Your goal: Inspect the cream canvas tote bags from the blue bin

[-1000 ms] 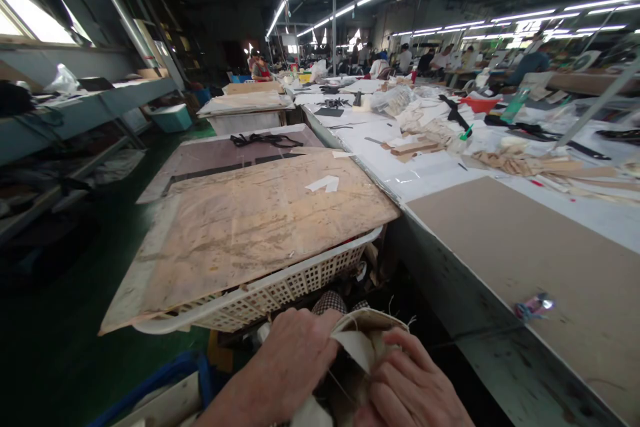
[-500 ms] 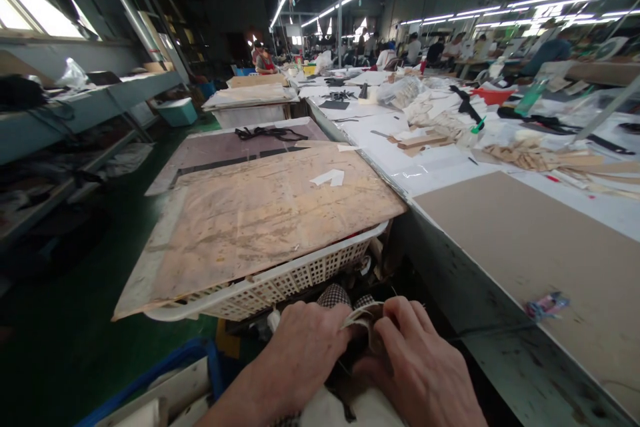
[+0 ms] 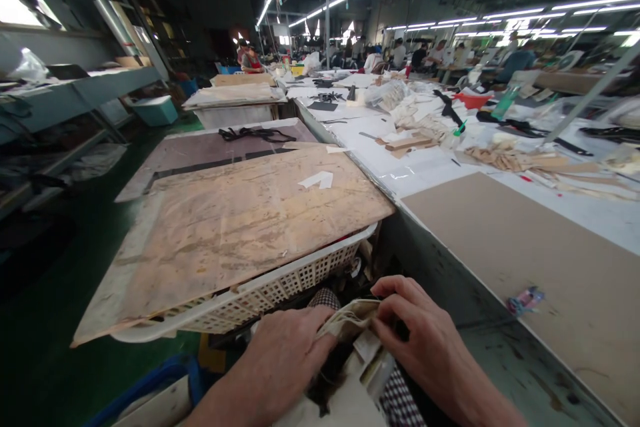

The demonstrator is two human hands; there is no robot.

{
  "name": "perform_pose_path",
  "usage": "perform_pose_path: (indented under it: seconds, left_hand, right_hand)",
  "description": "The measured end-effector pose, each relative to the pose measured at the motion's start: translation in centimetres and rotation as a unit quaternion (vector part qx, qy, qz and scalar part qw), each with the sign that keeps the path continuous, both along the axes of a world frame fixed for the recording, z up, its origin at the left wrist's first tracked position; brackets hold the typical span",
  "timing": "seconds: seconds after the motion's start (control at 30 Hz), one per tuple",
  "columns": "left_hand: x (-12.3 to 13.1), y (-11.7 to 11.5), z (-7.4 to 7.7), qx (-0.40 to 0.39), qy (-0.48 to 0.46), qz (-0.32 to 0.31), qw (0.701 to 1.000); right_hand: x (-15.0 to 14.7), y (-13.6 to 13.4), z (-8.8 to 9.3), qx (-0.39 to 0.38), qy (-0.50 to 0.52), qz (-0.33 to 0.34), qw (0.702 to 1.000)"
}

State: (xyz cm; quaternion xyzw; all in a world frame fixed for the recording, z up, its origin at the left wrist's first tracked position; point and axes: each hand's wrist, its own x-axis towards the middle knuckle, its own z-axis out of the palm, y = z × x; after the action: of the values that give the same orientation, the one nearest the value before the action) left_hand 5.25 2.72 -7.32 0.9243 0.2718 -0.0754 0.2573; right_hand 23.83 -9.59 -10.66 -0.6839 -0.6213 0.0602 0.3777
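hands first, at the near edge: i see my left hand (image 3: pixel 280 360) and right hand (image 3: pixel 425 340) both pinching a cream fabric piece (image 3: pixel 350 319), held low between them, just above checked cloth (image 3: pixel 395 401). beyond sits a white basket (image 3: pixel 280 290) under a stained board (image 3: pixel 240 227). right of it, the counter (image 3: pixel 425 170) carries a brown sheet (image 3: pixel 510 247).

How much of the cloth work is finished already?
Done: no finished piece shows anywhere near the hands. In hand: the left hand and right hand both pinch a cream cloth, low beside the white basket. Left: checked fabric lies under the hands, and pale cut pieces lie untouched on the long table.
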Motion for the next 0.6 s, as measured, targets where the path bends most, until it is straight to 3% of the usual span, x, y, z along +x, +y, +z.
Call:
perform_pose_path:
  seconds: [0.1,0.3,0.4,0.5,0.6]
  left_hand:
    - [0.5,-0.2,0.4,0.010,-0.067,0.013,0.998]
    - [3.4,-0.4,0.0,0.062,-0.166,-0.133,0.975]
    - [4.7,-0.3,-0.9,0.088,-0.172,-0.167,0.967]
    - [5.0,-0.4,-1.6,0.077,-0.234,-0.153,0.957]
    - [4.8,-0.3,-2.4,0.046,-0.306,-0.127,0.943]
  right_hand:
    - [-0.4,-0.1,-0.6,0.017,0.049,0.008,0.999]
    - [-1.0,-0.7,-0.9,0.055,0.096,0.011,0.994]
    - [-0.8,-1.2,-1.0,0.021,0.101,-0.009,0.995]
    - [0.0,-1.9,-1.4,-0.039,0.051,-0.024,0.998]
    - [1.0,-2.4,-2.3,-0.027,-0.086,-0.027,0.996]
